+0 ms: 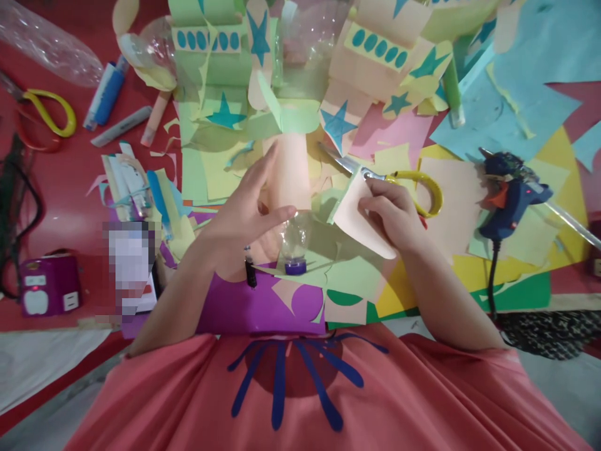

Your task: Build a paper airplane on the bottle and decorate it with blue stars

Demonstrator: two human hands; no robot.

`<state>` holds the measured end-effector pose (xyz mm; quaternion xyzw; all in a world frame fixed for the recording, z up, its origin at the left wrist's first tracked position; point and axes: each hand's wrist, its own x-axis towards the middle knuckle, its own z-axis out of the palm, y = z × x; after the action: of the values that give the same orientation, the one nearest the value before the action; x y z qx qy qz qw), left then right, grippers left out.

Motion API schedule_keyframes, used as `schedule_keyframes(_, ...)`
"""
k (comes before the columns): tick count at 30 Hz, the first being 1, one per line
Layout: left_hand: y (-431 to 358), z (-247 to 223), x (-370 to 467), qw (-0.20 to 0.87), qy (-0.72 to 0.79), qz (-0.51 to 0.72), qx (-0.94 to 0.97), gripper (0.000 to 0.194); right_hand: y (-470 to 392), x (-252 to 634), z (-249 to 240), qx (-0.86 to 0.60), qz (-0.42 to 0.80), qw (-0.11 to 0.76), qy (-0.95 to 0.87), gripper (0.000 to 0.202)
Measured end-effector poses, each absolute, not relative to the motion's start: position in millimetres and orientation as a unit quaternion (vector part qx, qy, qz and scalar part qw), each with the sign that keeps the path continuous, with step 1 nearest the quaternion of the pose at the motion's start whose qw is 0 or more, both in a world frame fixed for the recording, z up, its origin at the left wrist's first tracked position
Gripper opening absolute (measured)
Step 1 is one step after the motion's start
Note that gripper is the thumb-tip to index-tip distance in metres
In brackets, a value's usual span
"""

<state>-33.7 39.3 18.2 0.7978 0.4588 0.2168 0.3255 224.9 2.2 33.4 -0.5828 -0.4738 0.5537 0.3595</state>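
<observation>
A clear plastic bottle (294, 237) wrapped in peach paper (293, 169) lies on the table, its purple cap (295, 267) toward me. Green paper pieces (282, 119) stand out at its far end. My left hand (256, 200) curves around the bottle's left side, thumb across the wrapped paper. Between the thumb and fingers of my right hand (392, 210) is a folded piece of peach paper (357, 216) with a pale green strip along one edge. Yellow-handled scissors (417, 181) lie just beyond that hand, their blades partly behind the paper.
A blue hot glue gun (509, 200) with its cord rests at the right. Paper rockets with blue stars (258, 37) stand along the back. Markers (107, 94), another pair of scissors (49, 113) and a purple box (49, 285) are at the left. Paper scraps cover the middle.
</observation>
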Motion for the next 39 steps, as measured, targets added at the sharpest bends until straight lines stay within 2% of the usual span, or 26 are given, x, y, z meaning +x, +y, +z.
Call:
schedule_keyframes(7, 24.7, 13.4, -35.8, 0.369, 0.469, 0.197, 0.778, 0.089, 17.1, 242.9, 48.7, -0.558, 0.56, 0.228, -0.568, 0.027)
schedule_keyframes(11, 19.6, 14.0, -33.5, 0.4, 0.487, 0.16, 0.76, 0.096, 35.0, 249.6, 63.8, -0.554, 0.539, 0.115, -0.624, 0.029)
schedule_keyframes(14, 15.6, 16.9, -30.0, 0.397, 0.493, 0.136, 0.762, 0.099, 52.4, 248.5, 76.6, -0.533, 0.504, 0.016, -0.679, 0.034)
schedule_keyframes(17, 11.9, 17.2, -27.4, 0.38, 0.487, 0.144, 0.773, 0.101, 68.0, 244.4, 83.6, -0.502, 0.49, -0.032, -0.712, 0.038)
schedule_keyframes(26, 5.1, 1.2, -24.5, 0.326, 0.462, 0.235, 0.791, 0.098, 82.7, 238.7, 78.2, -0.498, 0.445, -0.01, -0.744, 0.04)
schedule_keyframes(35, 4.9, -4.9, -24.9, 0.294, 0.448, 0.251, 0.806, 0.101, 84.2, 227.0, 82.5, -0.505, 0.45, -0.015, -0.736, 0.04)
schedule_keyframes(39, 5.9, -4.4, -25.5, 0.297, 0.442, 0.24, 0.812, 0.104, 85.6, 229.8, 76.1, -0.524, 0.501, 0.044, -0.687, 0.035)
